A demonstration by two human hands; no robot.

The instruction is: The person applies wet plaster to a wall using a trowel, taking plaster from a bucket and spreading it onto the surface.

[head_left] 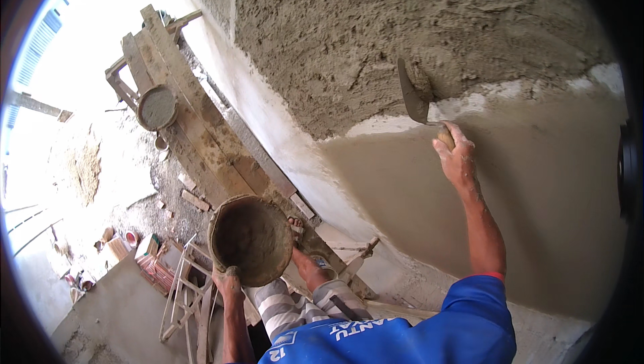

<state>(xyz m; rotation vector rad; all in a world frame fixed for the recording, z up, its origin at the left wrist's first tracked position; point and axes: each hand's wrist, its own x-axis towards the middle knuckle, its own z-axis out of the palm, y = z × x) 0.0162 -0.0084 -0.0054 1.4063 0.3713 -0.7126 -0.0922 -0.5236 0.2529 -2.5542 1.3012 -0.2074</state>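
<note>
My right hand (455,152) is closed around the wooden handle of a trowel (410,92), whose blade, with grey mortar on it, is against the wall at the lower edge of rough fresh render (362,35). Below that runs a smooth plastered band (409,203). My left hand (229,282) grips the rim of a round mortar-crusted bucket (251,233), held low over a plank scaffold; grey mix coats its inside. My bare foot (302,253) rests on the planks beside the bucket.
The narrow plank scaffold (215,149) carries a second mortar tub (157,108). Below are loose bricks (194,199), a stack of reddish bricks (154,263), a white frame ladder (181,297), sand (87,163) and scattered containers (131,236). The wall (255,136) runs along the scaffold's right side.
</note>
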